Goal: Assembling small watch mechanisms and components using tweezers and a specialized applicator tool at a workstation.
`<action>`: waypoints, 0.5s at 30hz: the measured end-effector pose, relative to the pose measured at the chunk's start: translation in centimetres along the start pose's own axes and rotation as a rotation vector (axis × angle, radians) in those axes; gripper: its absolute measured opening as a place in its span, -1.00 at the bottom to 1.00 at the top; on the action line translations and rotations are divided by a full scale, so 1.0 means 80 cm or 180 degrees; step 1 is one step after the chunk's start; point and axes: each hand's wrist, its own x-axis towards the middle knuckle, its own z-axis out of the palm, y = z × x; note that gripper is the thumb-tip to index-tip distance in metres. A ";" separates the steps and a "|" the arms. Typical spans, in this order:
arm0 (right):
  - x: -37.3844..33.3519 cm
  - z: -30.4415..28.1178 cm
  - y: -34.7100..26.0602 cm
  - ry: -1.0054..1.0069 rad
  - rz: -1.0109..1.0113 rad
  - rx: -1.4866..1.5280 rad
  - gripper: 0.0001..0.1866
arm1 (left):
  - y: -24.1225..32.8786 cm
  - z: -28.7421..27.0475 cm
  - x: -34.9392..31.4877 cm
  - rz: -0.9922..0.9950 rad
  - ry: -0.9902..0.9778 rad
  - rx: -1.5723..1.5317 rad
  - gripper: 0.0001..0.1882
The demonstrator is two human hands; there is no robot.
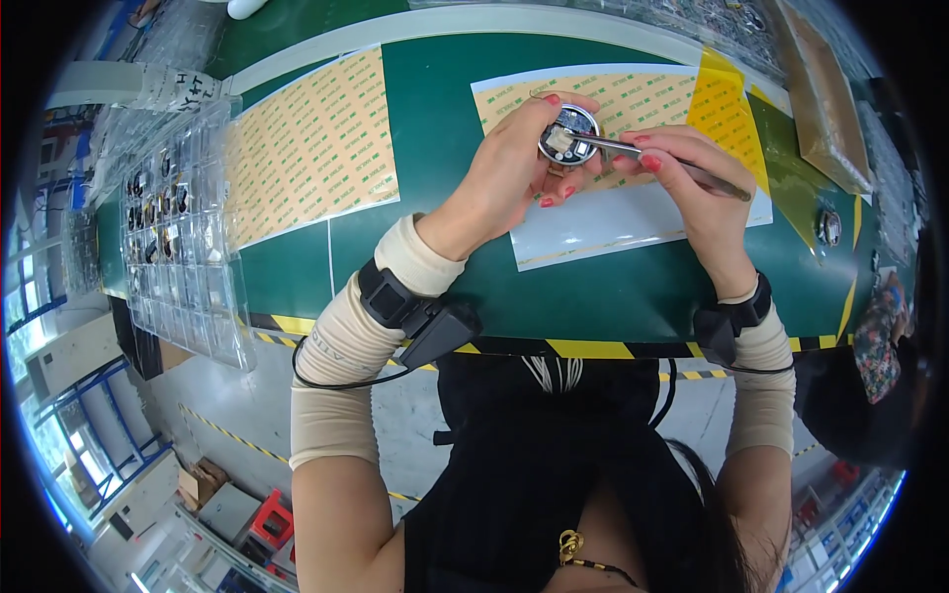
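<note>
My left hand grips a small round device with a silver rim, its open side turned up so that a circuit board shows inside. A pale square piece lies on the board. In my right hand is a pair of metal tweezers, held between thumb and fingers. The tweezers' tips reach over the rim and touch or nearly touch the pale piece; I cannot tell which. Below both hands lies a tan adhesive sheet with green print, its lower part bare white backing.
A second tan adhesive sheet lies left on the green table. Clear compartment trays with small parts stand at the left edge. Yellow film and another round device are at right, near a cardboard box. A person's floral sleeve shows far right.
</note>
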 end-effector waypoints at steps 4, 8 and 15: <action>0.001 0.000 0.002 -0.0031 0.0511 0.0593 -0.82 | 0.003 0.003 -0.002 -0.0066 -0.0076 0.0249 -0.58; 0.008 -0.017 0.004 0.0287 0.1141 0.1922 -0.76 | 0.003 0.001 -0.003 -0.0019 -0.0106 0.0177 -0.58; 0.047 -0.158 0.024 0.2683 -0.1024 -0.0332 -0.73 | 0.002 0.000 0.003 0.0029 -0.0239 0.0002 -0.59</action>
